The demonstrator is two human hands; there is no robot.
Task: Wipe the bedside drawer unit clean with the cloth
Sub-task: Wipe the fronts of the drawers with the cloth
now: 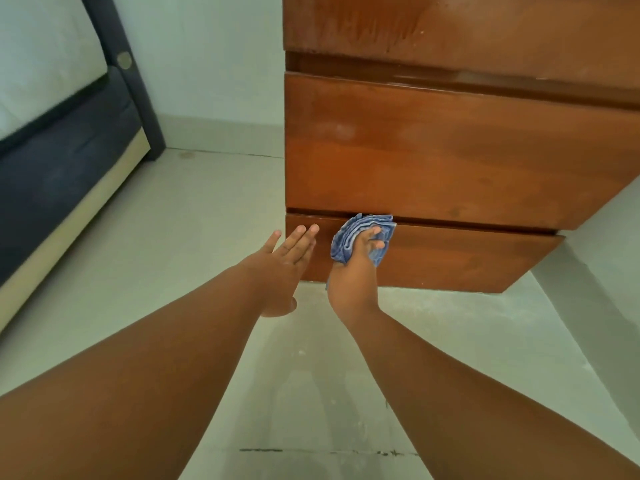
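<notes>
The brown wooden drawer unit [450, 150] fills the upper right, with three drawer fronts stacked and dark gaps between them. My right hand [356, 271] presses a crumpled blue cloth [349, 233] against the left part of the bottom drawer front [467, 258], just under the gap. My left hand [287, 265] is held flat, fingers apart, at the unit's lower left corner; its fingertips reach the bottom drawer's edge. It holds nothing.
A bed with a dark frame [62, 174] and white mattress [41, 57] stands at the left. Pale tiled floor [294, 393] lies between bed and unit. A white wall [207, 64] runs behind.
</notes>
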